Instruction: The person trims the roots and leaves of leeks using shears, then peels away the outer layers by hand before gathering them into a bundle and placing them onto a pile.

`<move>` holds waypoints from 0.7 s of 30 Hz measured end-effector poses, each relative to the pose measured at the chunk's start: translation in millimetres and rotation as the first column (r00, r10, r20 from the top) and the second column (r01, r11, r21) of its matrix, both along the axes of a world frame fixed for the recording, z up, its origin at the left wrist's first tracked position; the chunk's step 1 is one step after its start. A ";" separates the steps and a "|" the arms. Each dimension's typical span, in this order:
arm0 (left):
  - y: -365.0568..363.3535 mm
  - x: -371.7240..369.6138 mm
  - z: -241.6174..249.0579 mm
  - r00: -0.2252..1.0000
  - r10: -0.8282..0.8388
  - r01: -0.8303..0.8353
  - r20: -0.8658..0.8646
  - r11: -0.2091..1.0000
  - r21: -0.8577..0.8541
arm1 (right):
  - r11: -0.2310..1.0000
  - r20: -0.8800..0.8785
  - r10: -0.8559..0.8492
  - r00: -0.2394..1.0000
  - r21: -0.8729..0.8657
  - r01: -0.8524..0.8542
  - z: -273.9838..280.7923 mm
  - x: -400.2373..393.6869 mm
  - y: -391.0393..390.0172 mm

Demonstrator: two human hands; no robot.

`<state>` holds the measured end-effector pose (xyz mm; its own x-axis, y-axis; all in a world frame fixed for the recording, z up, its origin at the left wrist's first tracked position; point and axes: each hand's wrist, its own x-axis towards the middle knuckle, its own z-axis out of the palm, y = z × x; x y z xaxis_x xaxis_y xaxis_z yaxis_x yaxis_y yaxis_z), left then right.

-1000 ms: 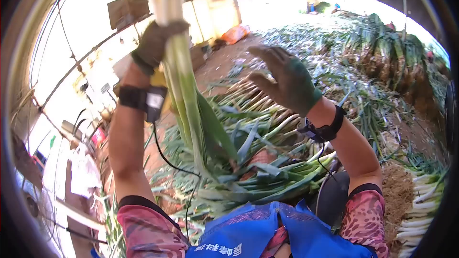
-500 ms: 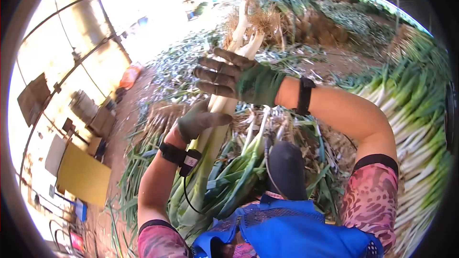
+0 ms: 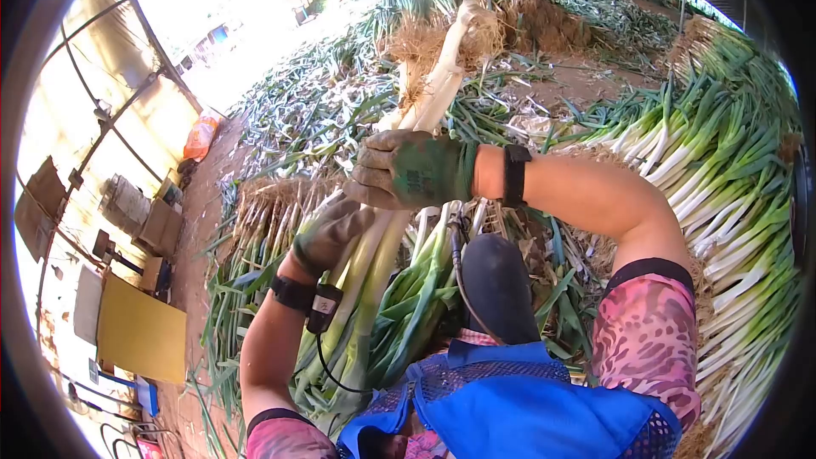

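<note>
A few thick leeks point(image 3: 435, 95) slant up through the middle of the head view, their white stems and brown roots pointing away from me. My right hand point(image 3: 408, 172), in a green and dark work glove, has its fingers wrapped round the white stems. Lower and to the left, my left hand point(image 3: 330, 234), gloved too, grips the same leeks from the side. Its fingers partly hide behind the stems. Below the hands, the green leaves run down towards my blue vest point(image 3: 544, 399).
Long rows of piled leeks point(image 3: 722, 212) line the right side. More leeks point(image 3: 255, 221) lie in front at left. Loose leaves point(image 3: 314, 119) litter the ground behind. On the left are a yellow board point(image 3: 142, 331), boxes point(image 3: 161, 225) and an orange bag point(image 3: 201, 136).
My right hand's outstretched fingers have closed round the stems. Both hands sit slightly further left in view, still at the leeks. The camera view has shifted a little.
</note>
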<state>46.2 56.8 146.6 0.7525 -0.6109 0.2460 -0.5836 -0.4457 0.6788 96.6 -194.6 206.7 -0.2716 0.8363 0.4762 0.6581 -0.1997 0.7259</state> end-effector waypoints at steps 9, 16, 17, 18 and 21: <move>18.8 8.1 -53.4 0.845 0.020 -0.084 0.534 0.992 0.095 | 0.999 -0.016 0.043 0.999 0.022 -0.042 -7.2 -1.1 -3.8; -15.6 7.9 -34.9 0.980 0.135 -0.127 0.149 0.990 -0.064 | 0.998 -0.145 -0.056 0.988 -0.050 0.049 -12.7 -3.9 -11.8; -6.4 16.7 -51.3 0.939 0.076 -0.092 0.335 0.995 0.032 | 0.998 -0.230 -0.037 0.973 -0.061 0.024 -23.7 5.0 -11.5; 2.4 26.0 -67.6 0.858 0.016 -0.087 0.514 0.990 0.115 | 0.997 -0.296 0.063 0.953 -0.013 -0.070 -33.4 13.6 -14.2; -16.5 10.7 -53.8 0.998 -0.035 0.015 -0.058 0.952 -0.306 | 0.996 -0.428 -0.008 0.904 -0.087 -0.032 -43.5 15.0 -20.5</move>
<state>56.9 40.3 92.8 0.7578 -0.5331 0.3764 -0.5441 -0.1977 0.8154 111.5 -215.1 163.2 -0.0691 0.8789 0.4721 0.9113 -0.1370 0.3883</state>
